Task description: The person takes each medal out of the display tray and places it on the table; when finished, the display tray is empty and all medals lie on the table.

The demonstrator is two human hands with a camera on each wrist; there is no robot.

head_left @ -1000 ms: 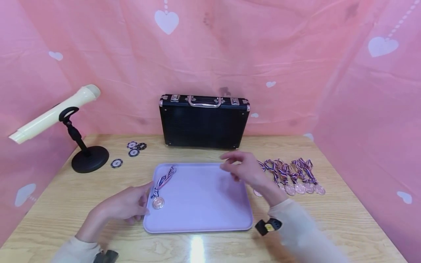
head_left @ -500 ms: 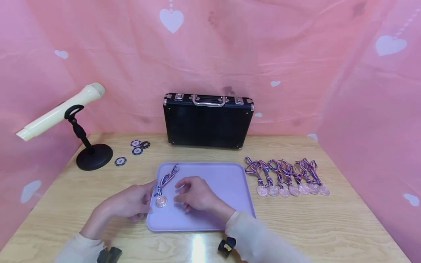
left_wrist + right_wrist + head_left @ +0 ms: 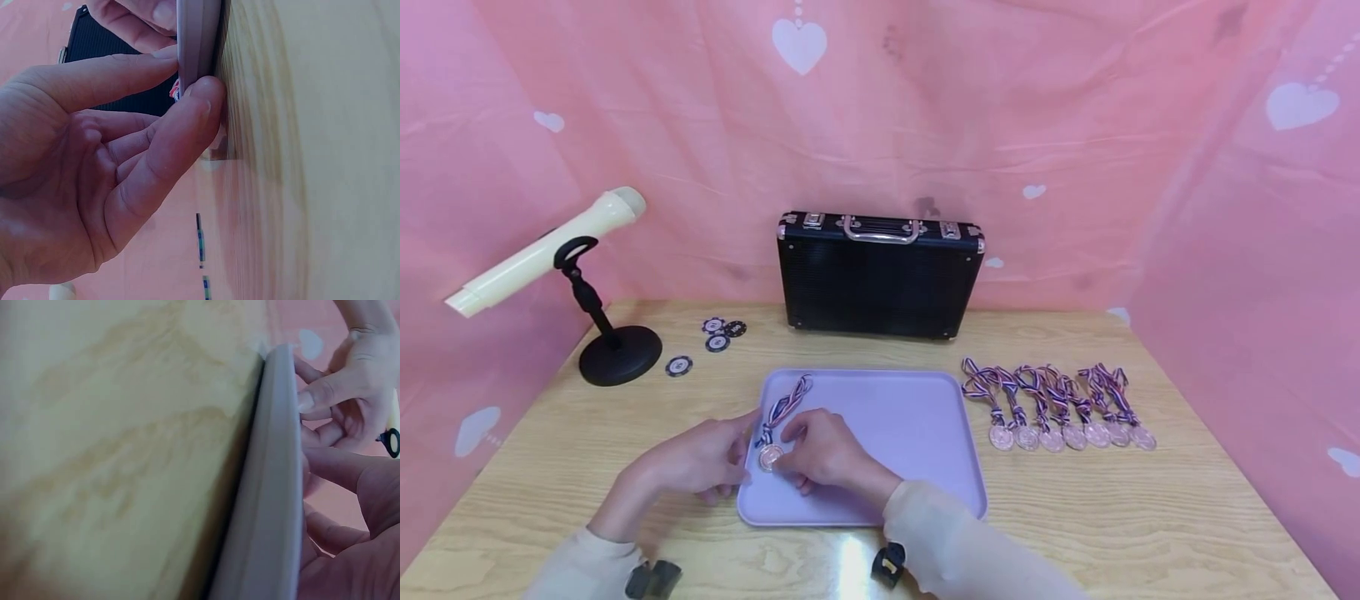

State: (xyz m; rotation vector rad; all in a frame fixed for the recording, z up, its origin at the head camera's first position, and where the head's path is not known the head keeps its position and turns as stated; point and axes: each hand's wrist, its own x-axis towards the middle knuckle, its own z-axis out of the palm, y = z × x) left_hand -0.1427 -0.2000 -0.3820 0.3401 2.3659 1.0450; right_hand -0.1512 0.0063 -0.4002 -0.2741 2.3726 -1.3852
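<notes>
A lilac tray (image 3: 895,433) lies on the wooden table. My left hand (image 3: 703,457) pinches its left rim, the thumb on top and a finger against the outer side in the left wrist view. Near that rim inside the tray lies a round medal (image 3: 770,457), its striped ribbon (image 3: 787,403) stretched toward the back. My right hand (image 3: 823,450) is over the tray, thumb tip at the medal's right edge and index finger apart from the thumb. In the right wrist view, the tray wall (image 3: 269,487) hides the fingertips of the right hand (image 3: 356,531).
Several more ribboned medals (image 3: 1073,436) lie in a row right of the tray. Behind it stands a black briefcase (image 3: 880,287). At the left are several poker chips (image 3: 679,366) and a cream microphone (image 3: 550,250) on a black stand (image 3: 620,354).
My right hand has moved left across the tray from its right rear corner to the medal. My left hand stays at the left rim. The head view has shifted slightly.
</notes>
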